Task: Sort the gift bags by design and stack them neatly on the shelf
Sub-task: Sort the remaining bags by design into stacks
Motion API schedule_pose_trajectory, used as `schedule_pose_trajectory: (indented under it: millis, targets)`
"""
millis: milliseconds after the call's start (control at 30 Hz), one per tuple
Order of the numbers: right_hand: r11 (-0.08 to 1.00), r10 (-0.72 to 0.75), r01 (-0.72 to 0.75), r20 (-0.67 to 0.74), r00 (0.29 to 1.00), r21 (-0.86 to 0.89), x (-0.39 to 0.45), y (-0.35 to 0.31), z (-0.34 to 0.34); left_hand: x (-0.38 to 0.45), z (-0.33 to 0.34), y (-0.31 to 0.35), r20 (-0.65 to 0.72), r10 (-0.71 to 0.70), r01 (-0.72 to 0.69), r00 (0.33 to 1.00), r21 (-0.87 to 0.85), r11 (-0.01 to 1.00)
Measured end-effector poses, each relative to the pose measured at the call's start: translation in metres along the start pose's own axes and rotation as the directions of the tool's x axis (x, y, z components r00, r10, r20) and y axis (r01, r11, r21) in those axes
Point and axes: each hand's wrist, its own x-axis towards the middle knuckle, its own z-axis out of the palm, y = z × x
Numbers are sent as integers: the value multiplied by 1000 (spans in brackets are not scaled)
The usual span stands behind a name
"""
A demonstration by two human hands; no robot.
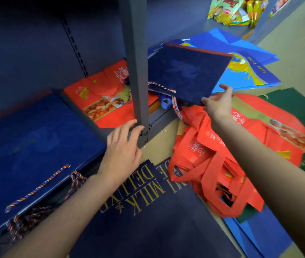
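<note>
Right hand (218,103) grips a navy gift bag (187,75) at centre frame; left hand (123,149) hangs released. The grey shelf post (136,58) stands between them. Red bags (222,155) heaped lower right.

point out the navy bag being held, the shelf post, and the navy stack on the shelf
navy bag (187,71), head view, middle of its flat face
shelf post (136,53), head view, grey upright's front
navy stack (36,138), head view, top bag's face
</note>
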Motion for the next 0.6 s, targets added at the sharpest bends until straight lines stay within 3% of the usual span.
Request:
schedule_pose_trajectory:
  millis: [67, 167, 333, 433, 533, 600]
  targets:
    - [999, 19, -19, 11, 1000, 50, -23, 15, -49, -5, 7, 12, -11, 21, -22, 1000, -34, 999]
    - [985, 87, -110, 167, 982, 133, -71, 27, -115, -14, 15, 35, -33, 44, -48, 998, -108, 993]
    - [971, 238, -225, 298, 925, -78, -133, 70, -202, -36, 26, 70, -119, -51, 17, 992, -270, 963]
    - [899, 392, -302, 276, 878, -316, -172, 107, -243, -54, 40, 83, -60, -131, 105, 990, -322, 941]
    - [792, 497, -324, 241, 833, -517, -204, 138, -269, -73, 59, 85, 96, -201, 220, 975, -282, 934]
    - [765, 529, -374, 179, 830, -524, -213, 141, -274, -80, 71, 86, 231, -230, 291, 945, -279, 915]
